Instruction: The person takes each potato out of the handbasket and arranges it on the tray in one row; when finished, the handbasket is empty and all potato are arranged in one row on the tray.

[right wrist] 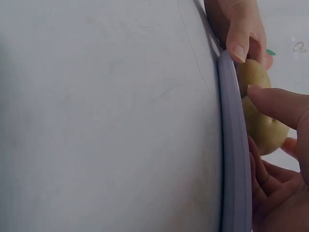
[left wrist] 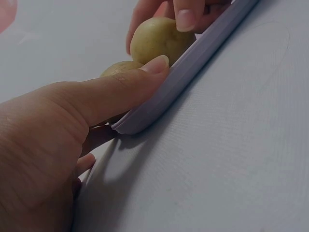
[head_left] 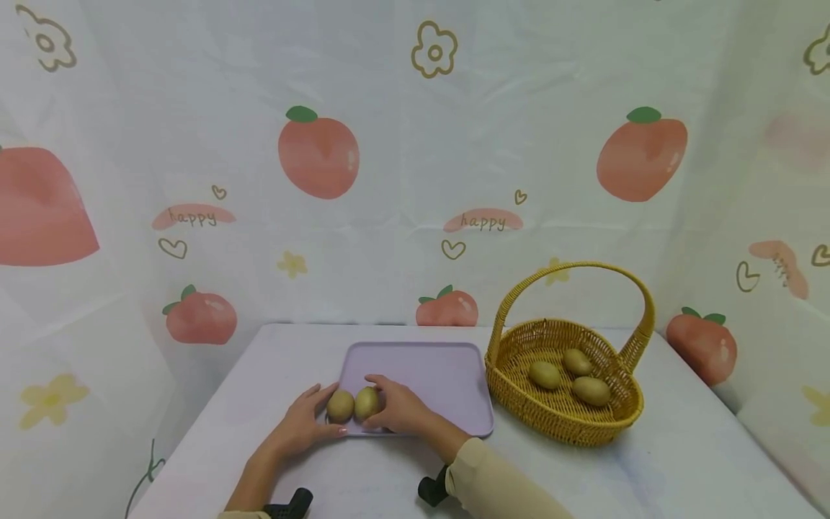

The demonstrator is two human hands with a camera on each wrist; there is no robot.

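Two brownish-yellow potatoes sit side by side at the near left corner of a lilac tray (head_left: 431, 375). My left hand (head_left: 300, 425) curves loosely beside the left potato (head_left: 340, 406). In the left wrist view, its straight thumb (left wrist: 130, 87) lies along the tray's edge in front of that potato. My right hand (head_left: 403, 407) holds the right potato (head_left: 367, 404) from its right side, thumb in front and index finger behind. The right wrist view shows this potato (right wrist: 264, 128) between thumb and fingers, with the other fingers low inside the tray's rim.
Right of the tray stands a yellow wicker basket (head_left: 551, 425) with a tall arched handle (head_left: 577, 265). Three potatoes (head_left: 591, 391) lie inside it. The white table (head_left: 363, 483) reaches back to a fruit-printed curtain (head_left: 389, 158).
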